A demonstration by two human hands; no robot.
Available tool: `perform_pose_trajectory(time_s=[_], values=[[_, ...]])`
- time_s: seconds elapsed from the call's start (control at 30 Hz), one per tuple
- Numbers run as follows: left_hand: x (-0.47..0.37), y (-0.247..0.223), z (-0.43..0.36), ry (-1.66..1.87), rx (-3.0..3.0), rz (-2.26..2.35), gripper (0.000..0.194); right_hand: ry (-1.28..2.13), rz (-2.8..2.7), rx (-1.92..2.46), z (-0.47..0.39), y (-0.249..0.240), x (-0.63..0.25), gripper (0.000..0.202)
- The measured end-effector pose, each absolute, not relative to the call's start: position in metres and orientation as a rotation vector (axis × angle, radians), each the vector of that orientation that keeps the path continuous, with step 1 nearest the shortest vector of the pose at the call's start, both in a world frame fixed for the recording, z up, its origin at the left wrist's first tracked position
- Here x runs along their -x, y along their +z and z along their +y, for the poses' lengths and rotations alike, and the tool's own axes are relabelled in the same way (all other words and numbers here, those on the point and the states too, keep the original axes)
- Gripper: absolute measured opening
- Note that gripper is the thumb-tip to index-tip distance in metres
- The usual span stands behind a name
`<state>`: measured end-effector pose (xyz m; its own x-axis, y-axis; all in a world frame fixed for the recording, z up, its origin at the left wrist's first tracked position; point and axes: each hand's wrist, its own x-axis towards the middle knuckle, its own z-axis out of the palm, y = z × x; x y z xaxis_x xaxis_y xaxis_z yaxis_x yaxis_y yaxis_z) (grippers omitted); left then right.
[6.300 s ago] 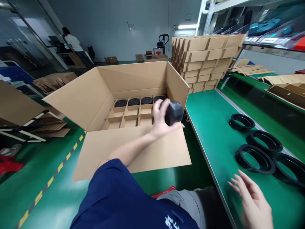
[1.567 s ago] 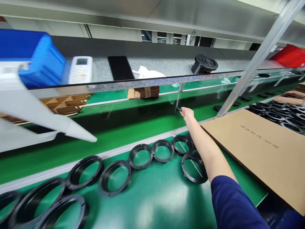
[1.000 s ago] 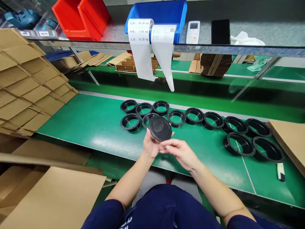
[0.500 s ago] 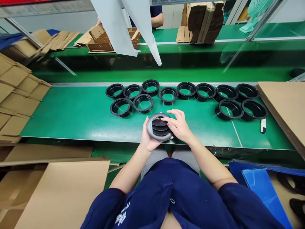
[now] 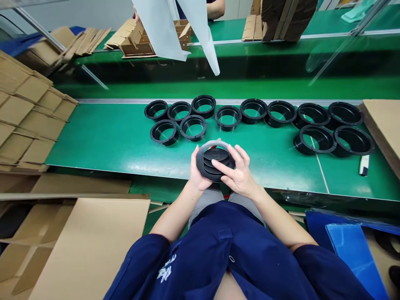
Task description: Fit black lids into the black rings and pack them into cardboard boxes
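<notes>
while the round black vent [image 5: 215, 154] sits tilted back between both hands, just above the near edge of the worktop, its slats [image 5: 210, 169] stand angled, with gaps between them inside the wide grey-lit rim. about a second ago its round face looked like one closed disc; now the openings show, and the right index finger has come from the upper part of the face to the middle, where its tip rests on a slat. i take that to mean the slats can turn and are being set or tried by touch, though how freely they move cannot be told.

the left hand [image 5: 198, 174] is wrapped round the left side of the rim and bears the vent, a firm hold by the look of it. the right hand [image 5: 240, 177] is loosely spread, not closed round anything, its other fingers and thumb close to the right side of the rim.

beyond the vent, on the green worktop [image 5: 106, 137], stand black rings: five grouped on the left [image 5: 170, 141], the others running off to the right [image 5: 358, 137], where a small white tool [image 5: 364, 164] lies beside the last one. farther out, stacked cardboard dividers [image 5: 26, 114] rise at the left, an open carton [image 5: 93, 250] sits below them, and paper strips [image 5: 165, 33] hang at the back, near another person's arm [image 5: 216, 9].
</notes>
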<state>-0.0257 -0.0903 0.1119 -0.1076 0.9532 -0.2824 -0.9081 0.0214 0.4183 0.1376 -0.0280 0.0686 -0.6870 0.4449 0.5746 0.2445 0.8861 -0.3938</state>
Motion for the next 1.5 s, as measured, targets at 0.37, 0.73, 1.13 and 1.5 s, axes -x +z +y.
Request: perform_pose_trajectory(time_s=[0.37,0.73,1.13,1.5], values=[[0.028,0.102,-0.092,1.503,0.048,0.641,0.066,0.486,-2.425,0.329,-0.035,0.064,-0.135,0.033],[0.02,0.099,-0.087,1.579,0.041,0.678,0.059,0.636,-2.359,0.323,-0.037,0.091,-0.121,0.058],[0.026,0.104,-0.092,1.44,0.024,0.649,0.076,0.988,-2.125,-0.05,-0.055,0.112,-0.12,0.027],[0.049,0.116,-0.086,1.583,-0.133,0.596,0.071,0.969,-1.739,0.598,-0.041,0.095,-0.145,0.026]])
